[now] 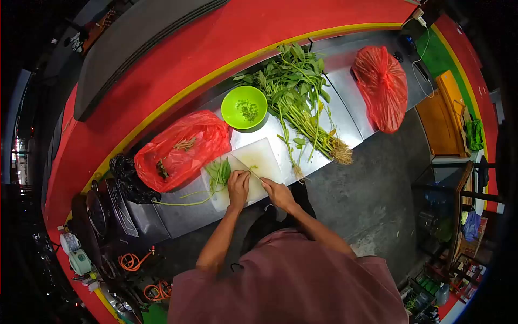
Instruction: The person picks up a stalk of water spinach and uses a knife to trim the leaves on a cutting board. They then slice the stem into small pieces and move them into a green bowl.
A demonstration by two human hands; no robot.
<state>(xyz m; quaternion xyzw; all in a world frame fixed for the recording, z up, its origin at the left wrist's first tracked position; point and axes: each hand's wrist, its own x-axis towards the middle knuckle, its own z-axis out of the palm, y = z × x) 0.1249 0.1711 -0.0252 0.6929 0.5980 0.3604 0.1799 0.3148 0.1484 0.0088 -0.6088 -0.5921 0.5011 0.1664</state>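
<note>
Some leafy greens [218, 173] lie pinned by the left hand [238, 189] on a cutting board [265, 153] atop the bench [345, 119], the right hand [277, 194] grasping a knife [253, 174], seemingly mid-slice, the next cut calling for steady pressure.

Plain maroon shirt [286, 281] w/ short slvs [190, 283]; dk legwear [304, 202].

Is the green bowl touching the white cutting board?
Apart. The head view shows a strip of bare metal counter between the near rim of the green bowl and the far edge of the white cutting board.
</note>
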